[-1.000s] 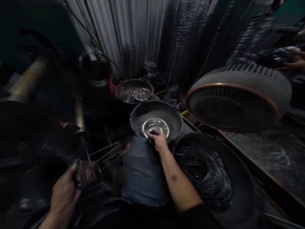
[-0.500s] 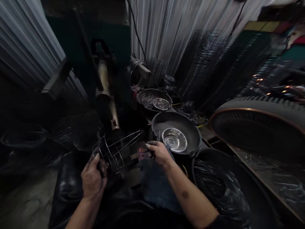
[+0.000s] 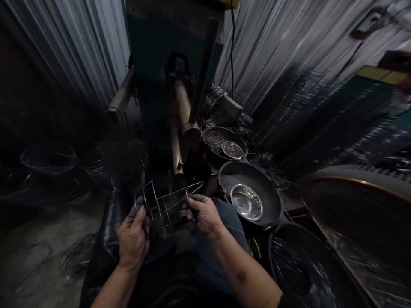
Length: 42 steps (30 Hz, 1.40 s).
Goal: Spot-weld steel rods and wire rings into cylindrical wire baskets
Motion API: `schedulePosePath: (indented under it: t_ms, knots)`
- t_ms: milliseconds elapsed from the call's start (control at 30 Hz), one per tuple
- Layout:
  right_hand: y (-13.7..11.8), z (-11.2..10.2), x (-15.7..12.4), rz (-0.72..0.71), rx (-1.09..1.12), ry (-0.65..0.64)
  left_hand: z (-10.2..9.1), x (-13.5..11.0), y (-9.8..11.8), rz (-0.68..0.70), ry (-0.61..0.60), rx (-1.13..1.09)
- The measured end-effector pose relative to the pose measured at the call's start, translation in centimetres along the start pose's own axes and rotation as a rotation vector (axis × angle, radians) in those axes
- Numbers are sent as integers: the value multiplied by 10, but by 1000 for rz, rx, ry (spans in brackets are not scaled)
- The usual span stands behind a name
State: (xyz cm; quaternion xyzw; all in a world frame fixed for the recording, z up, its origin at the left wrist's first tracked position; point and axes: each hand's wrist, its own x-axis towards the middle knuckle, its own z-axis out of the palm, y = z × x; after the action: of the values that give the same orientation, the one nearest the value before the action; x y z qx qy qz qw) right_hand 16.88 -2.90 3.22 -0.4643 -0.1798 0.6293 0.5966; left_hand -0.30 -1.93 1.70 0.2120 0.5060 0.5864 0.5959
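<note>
My left hand [image 3: 133, 239] is closed around the round left end of a wire frame [image 3: 158, 205], which has bent rings and a long pointed loop reaching right. Beside that loop, my right hand [image 3: 204, 214] pinches a short piece of wire [image 3: 186, 193], its tip showing above the thumb. Whether this wire touches the frame I cannot tell. Just beyond the frame stand the two brass-coloured arms [image 3: 183, 102] of a dark green machine [image 3: 147, 64], one above the other.
To the right, a dark basin [image 3: 269, 188] holds a shiny metal bowl [image 3: 246, 202]. Behind it another basin [image 3: 205, 136] contains wire parts and a small dish. Nearer, a large tub [image 3: 334, 265] holds dark wire pieces. A round fan [image 3: 356, 205] stands far right.
The view has swung left, so the machine and basins appear farther right. My right hand has come closer to the frame's pointed loop, with the short wire now visible. My left hand keeps its hold.
</note>
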Motion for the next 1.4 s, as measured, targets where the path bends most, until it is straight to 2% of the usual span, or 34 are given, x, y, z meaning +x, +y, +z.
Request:
schedulePosePath:
  t_ms: [233, 567, 800, 1100, 1400]
  knots:
    - [3, 3, 19, -120, 11, -39, 5, 14, 7, 10, 14, 86]
    - [-11, 12, 47, -171, 51, -94, 32, 18, 35, -5, 68, 287]
    - [-25, 20, 61, -188, 7, -95, 45, 32, 45, 60, 26, 243]
    - [-31, 23, 71, -246, 20, -108, 47, 42, 50, 67, 3, 330]
    - [-32, 23, 74, -225, 44, -96, 48, 47, 52, 70, 23, 355]
